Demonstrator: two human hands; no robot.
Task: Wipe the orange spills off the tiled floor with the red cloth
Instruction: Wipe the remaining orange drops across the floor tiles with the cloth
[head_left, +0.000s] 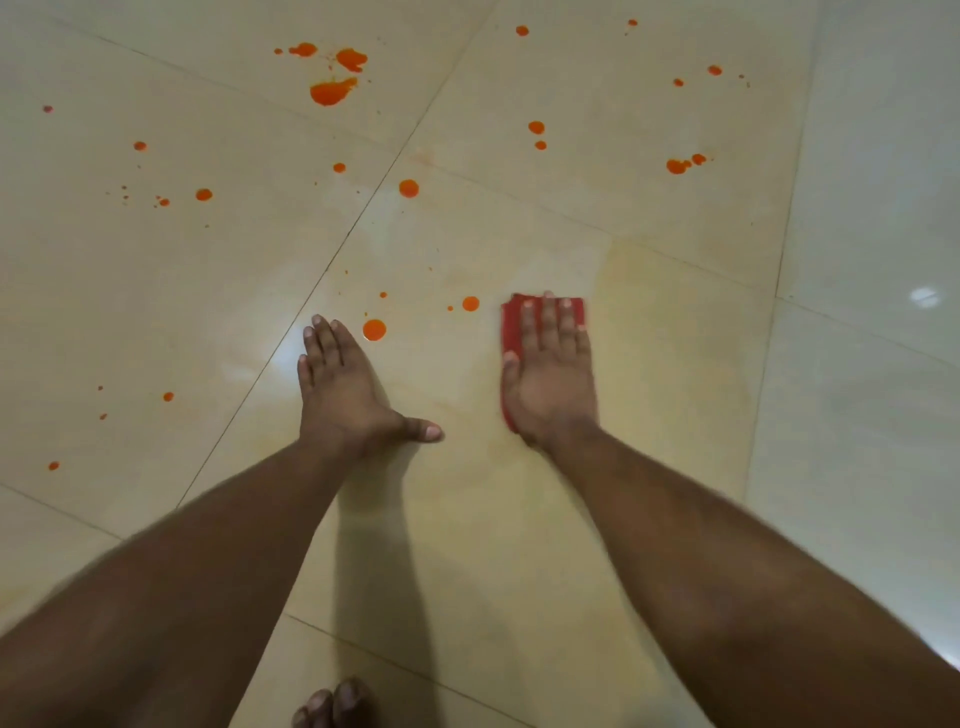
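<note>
1. While the right hand (550, 374) presses flat, fingers spread, on the red cloth (514, 327), orange spills (374, 329) dot the tiled floor (675, 364) beyond
2. Left hand (343, 389) rests open and empty on bare tile

floor (675, 415): glossy cream tiles, thin dark grout lines | spills (332, 92): bright orange, scattered dots and blotches | cloth (514, 325): plain red

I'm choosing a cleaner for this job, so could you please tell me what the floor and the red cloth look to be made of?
The pale beige tiled floor looks like glazed ceramic or polished stone: it mirrors a light glare and has thin grout lines. The flat red cloth under the right hand seems a soft matte fabric, possibly microfibre; its weave is too blurred to tell.
</note>
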